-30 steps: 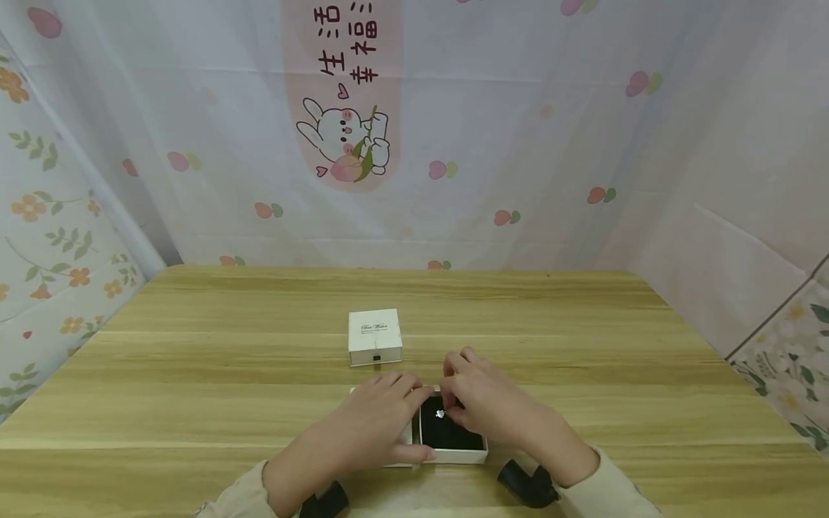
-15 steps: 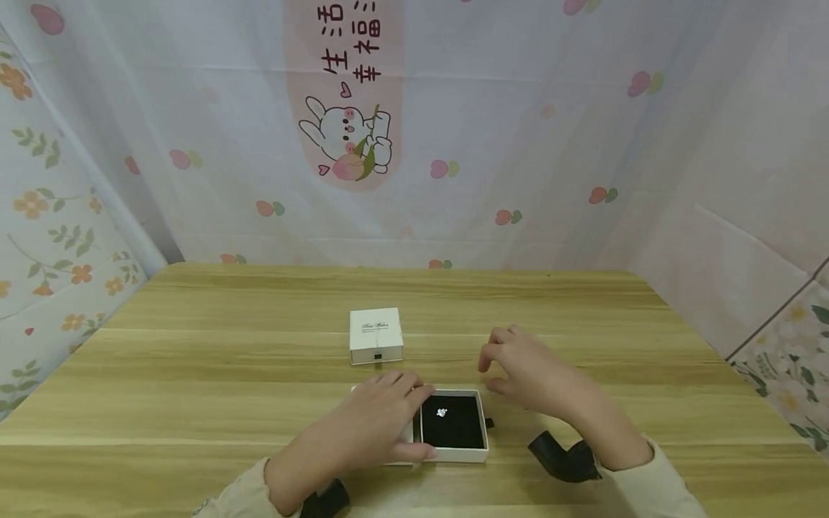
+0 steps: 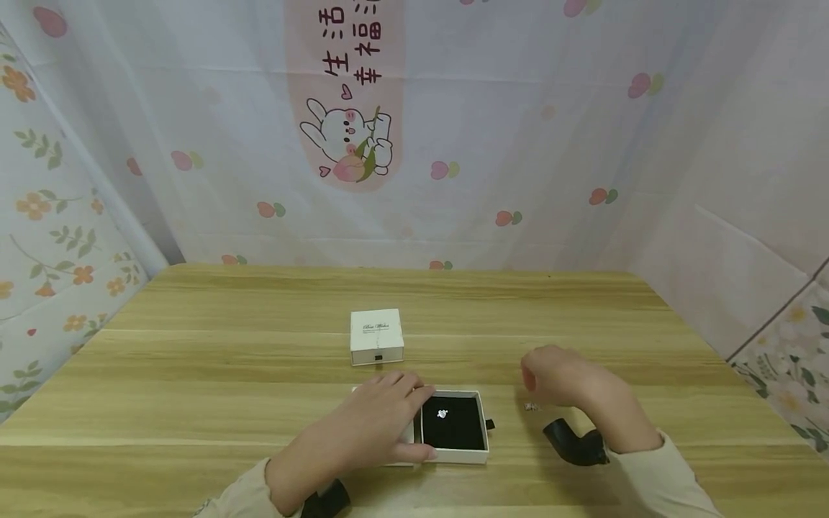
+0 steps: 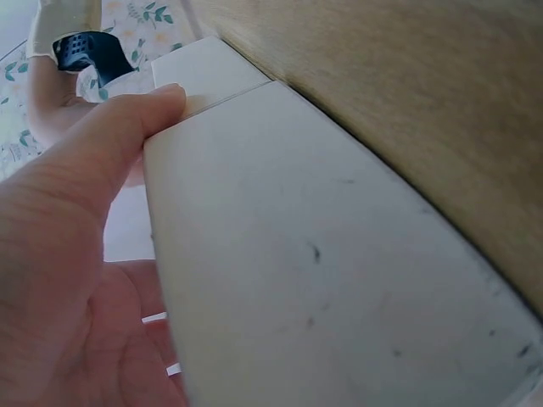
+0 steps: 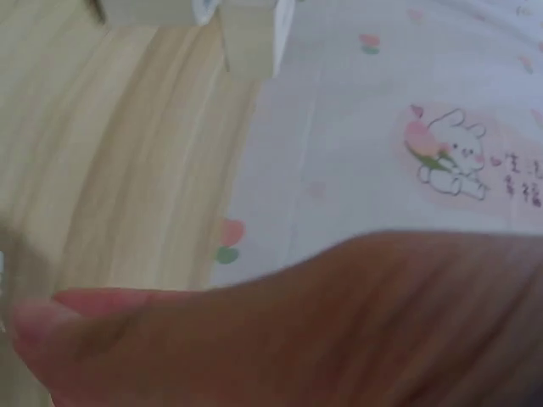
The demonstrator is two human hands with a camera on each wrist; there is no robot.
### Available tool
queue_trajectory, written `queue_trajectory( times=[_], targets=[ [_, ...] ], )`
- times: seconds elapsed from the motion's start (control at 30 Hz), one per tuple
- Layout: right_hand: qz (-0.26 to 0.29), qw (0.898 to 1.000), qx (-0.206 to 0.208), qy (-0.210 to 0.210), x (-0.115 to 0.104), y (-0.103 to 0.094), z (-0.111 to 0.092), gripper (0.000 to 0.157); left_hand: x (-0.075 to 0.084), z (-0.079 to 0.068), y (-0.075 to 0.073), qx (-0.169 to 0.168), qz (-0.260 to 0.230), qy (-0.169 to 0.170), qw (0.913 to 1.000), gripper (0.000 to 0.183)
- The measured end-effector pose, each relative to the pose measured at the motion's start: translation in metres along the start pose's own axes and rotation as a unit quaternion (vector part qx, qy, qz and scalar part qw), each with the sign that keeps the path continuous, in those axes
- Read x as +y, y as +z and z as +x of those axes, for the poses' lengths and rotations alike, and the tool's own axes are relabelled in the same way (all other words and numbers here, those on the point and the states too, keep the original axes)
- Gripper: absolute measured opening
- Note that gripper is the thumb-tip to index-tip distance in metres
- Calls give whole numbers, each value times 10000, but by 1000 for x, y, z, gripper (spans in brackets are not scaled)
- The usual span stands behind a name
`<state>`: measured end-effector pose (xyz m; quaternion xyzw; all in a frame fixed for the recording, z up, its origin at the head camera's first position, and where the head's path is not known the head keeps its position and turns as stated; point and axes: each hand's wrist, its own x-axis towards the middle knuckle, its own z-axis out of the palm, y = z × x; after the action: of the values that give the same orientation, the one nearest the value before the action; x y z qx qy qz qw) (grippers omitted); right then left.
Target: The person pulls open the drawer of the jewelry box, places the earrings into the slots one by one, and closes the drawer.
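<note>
A white drawer-style jewelry box lies at the table's near side in the head view, its drawer (image 3: pixel 461 456) pulled out to the right. A small silvery piece of jewelry (image 3: pixel 442 414) sits on the black pad (image 3: pixel 456 434) inside. My left hand (image 3: pixel 369 417) grips the box's outer sleeve (image 4: pixel 288 229); in the left wrist view the thumb lies on its edge, fingers on the far side. To the right of the drawer, my right hand (image 3: pixel 560 378) hovers low beside tiny shiny pieces (image 3: pixel 532 407) on the table. Its fingertips are mostly hidden, and nothing is visible in them.
A second white box (image 3: pixel 377 337) with printed lettering stands shut behind the open one. The wooden table (image 3: pixel 259 309) ends at a patterned cloth (image 3: pixel 518 144). A black tab (image 3: pixel 490 424) sticks out from the drawer's right side. Black wrist mounts (image 3: pixel 576 442) are on the arms.
My right hand has left the drawer and moved right to beside the shiny pieces, which have come into view. The jewelry stays on the pad. My left hand keeps its place on the box.
</note>
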<state>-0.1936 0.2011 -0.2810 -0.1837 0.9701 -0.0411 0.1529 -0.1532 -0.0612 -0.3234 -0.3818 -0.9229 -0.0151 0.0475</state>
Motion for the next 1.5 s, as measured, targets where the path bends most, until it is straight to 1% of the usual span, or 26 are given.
queue_trajectory(
  times=[0.07,0.13,0.27,0.43,0.57,0.7,0.9,1.1,1.27,1.5],
  targets=[
    [135,9997,-169,87,3,2,1,14,0,0,0,3,11,13,10000,70],
    [250,9994,-230,86,5,4,4,16,0,0,0,6,14,6,10000,70],
    [277,9994,-208,-28,9,8,8,17,0,0,-1,8,36,-10,10000,71],
    [275,9994,-227,-52,9,11,12,13,0,0,-2,9,45,-4,10000,72],
    [350,9992,-128,-141,7,12,15,12,0,0,-1,-26,23,-52,10000,72],
    [299,9993,-49,-205,5,14,17,13,1,-1,-1,-18,51,-38,10000,71],
    [328,9993,-186,-80,5,15,14,11,1,-1,-1,10,103,-17,9999,72],
    [293,9989,-338,132,2,16,13,12,1,-1,-2,56,93,21,9999,72],
    [280,9989,-324,164,2,17,15,14,1,-1,-1,65,95,-1,9999,71],
    [322,9991,-248,79,3,19,15,14,1,0,-1,46,90,10,9999,71]
  ],
)
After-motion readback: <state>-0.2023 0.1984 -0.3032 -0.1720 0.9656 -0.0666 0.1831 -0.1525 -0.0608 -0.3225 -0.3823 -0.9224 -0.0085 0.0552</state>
